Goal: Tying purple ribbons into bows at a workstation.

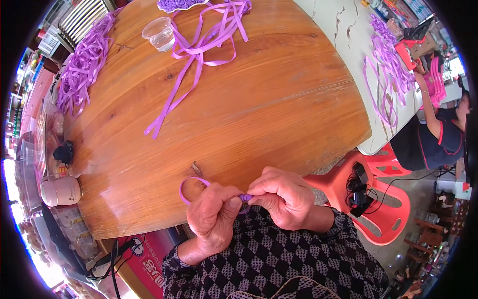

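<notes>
Just off the near edge of the wooden table, my two hands meet in front of my body. My left hand (214,214) pinches a light purple ribbon (182,191) between thumb and fingers; its loop sticks out on the left, over the table edge. Between my fingertips sits a small darker purple piece (245,198), whose exact kind I cannot make out. My right hand (285,197) grips that piece from the other side with thumb and forefinger. Further off on the table lies a tangle of purple ribbons (199,52).
Beside the ribbons stands a clear plastic cup (159,35); behind it is a dish of small purple pieces (180,5). Ribbon heaps lie at the far left (87,60) and on the white table (388,65), where another person (428,124) works. A red stool (343,184) holds black cables.
</notes>
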The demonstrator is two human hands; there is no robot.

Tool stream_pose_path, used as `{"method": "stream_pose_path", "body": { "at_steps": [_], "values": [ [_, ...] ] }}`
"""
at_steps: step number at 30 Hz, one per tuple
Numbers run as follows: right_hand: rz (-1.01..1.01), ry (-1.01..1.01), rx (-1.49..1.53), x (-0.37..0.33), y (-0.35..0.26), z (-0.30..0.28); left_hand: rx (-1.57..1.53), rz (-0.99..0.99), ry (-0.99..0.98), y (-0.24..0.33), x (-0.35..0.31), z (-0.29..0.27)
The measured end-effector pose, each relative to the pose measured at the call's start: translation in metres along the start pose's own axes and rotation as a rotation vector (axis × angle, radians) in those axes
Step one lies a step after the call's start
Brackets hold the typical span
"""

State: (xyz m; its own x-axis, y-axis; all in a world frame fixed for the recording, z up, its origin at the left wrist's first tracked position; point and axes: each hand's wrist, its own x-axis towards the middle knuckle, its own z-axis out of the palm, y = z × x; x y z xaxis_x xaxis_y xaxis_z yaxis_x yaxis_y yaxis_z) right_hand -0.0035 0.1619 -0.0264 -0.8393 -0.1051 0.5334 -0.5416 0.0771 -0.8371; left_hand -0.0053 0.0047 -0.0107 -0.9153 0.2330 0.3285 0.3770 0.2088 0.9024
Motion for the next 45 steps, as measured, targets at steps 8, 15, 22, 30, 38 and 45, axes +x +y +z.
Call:
{"method": "stream_pose_path", "body": {
  "at_steps": [8,15,22,30,38,45],
  "values": [
    [-0.025,0.021,-0.037,0.0,0.0,0.0,0.209,0.131,0.022,0.001,0.002,-0.001],
    [-0.088,0.017,-0.077,-0.003,0.004,0.0,0.305,0.171,0.036,0.001,0.0,0.003],
    [-0.11,-0.062,-0.152,-0.001,0.0,-0.004,0.371,0.278,-0.11,0.007,0.01,-0.01],
    [0.055,-0.035,-0.005,0.002,0.0,-0.002,0.221,0.204,-0.034,0.006,0.012,-0.01],
    [-0.21,-0.149,-0.263,0.0,0.002,-0.007,0.329,0.28,-0.085,-0.001,0.007,-0.012],
    [-0.187,-0.203,-0.257,-0.006,0.005,-0.009,0.358,0.304,-0.203,0.002,0.011,-0.011]
  ]
}}
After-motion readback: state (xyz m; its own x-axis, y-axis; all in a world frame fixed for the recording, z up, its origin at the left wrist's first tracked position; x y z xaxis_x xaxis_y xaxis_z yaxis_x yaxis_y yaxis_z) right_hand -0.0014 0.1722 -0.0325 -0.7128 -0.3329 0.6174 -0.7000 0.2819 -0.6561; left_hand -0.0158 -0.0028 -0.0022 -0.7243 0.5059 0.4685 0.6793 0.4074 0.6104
